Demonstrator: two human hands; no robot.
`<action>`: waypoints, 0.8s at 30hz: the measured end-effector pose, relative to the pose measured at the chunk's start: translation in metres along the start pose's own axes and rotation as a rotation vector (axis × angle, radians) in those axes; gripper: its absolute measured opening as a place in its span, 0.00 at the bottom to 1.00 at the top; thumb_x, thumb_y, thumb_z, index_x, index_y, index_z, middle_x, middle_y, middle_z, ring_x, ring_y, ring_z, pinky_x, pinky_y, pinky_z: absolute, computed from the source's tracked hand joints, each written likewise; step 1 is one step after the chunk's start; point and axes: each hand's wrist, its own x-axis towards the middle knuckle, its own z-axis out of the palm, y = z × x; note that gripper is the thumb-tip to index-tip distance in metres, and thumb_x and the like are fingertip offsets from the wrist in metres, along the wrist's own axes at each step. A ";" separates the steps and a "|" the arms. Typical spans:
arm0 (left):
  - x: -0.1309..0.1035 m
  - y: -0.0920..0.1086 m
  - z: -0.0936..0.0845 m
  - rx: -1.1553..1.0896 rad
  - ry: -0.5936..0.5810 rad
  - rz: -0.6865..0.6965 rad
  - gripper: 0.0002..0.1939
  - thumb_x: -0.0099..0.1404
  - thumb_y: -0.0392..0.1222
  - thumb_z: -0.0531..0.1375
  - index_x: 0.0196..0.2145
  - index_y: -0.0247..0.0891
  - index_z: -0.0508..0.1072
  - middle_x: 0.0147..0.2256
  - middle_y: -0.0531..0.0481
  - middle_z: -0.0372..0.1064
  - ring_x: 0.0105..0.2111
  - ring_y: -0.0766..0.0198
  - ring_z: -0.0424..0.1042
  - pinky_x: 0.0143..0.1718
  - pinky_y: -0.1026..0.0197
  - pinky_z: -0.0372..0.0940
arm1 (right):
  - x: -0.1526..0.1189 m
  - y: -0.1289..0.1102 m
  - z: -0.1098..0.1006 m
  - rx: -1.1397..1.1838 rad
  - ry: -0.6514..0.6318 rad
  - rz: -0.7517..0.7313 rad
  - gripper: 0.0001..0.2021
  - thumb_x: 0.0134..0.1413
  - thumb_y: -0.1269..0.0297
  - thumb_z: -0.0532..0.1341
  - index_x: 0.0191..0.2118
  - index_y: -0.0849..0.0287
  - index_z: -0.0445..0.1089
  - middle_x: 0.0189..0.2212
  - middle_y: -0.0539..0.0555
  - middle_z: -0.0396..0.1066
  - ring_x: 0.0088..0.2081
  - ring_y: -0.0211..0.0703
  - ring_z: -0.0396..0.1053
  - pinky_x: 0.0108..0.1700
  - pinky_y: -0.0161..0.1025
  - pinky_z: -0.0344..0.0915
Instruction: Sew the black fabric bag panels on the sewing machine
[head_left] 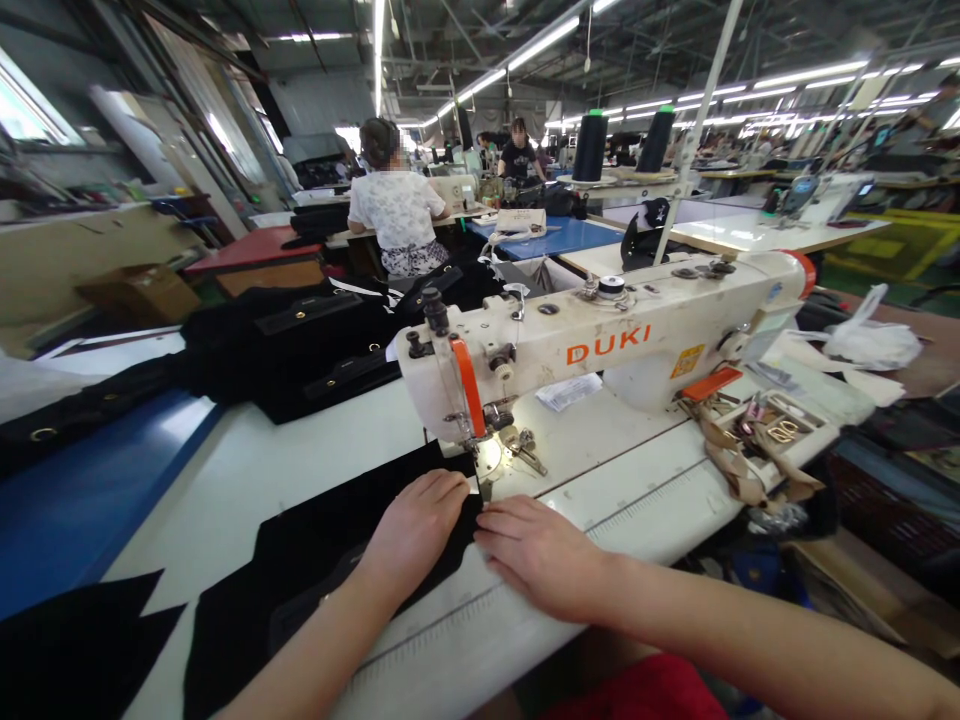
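A black fabric piece [330, 510] lies on the white sewing table and reaches under the needle area of a white sewing machine [600, 340] with orange lettering. My left hand [420, 525] rests on top of this fabric, fingers curled down and holding it just left of the presser foot [477, 455]. On the near side of the needle, my right hand [536, 550] grips the fabric's edge with fingers together; its thumb is partly hidden. A small light shines on the metal needle plate [491, 458].
More black pieces [315, 350] with metal rings are piled behind the table's left side. Another black piece [82, 640] lies front left. A parts tray [787, 430] with gold buckles stands at the right. A person [397, 205] sits at another machine ahead.
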 end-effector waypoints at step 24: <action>-0.002 0.000 0.006 -0.057 0.005 -0.049 0.16 0.69 0.29 0.46 0.41 0.33 0.74 0.39 0.44 0.74 0.41 0.59 0.72 0.45 0.54 0.70 | -0.001 0.001 0.000 0.015 -0.014 0.002 0.11 0.65 0.67 0.53 0.46 0.65 0.69 0.50 0.60 0.70 0.53 0.47 0.64 0.57 0.43 0.59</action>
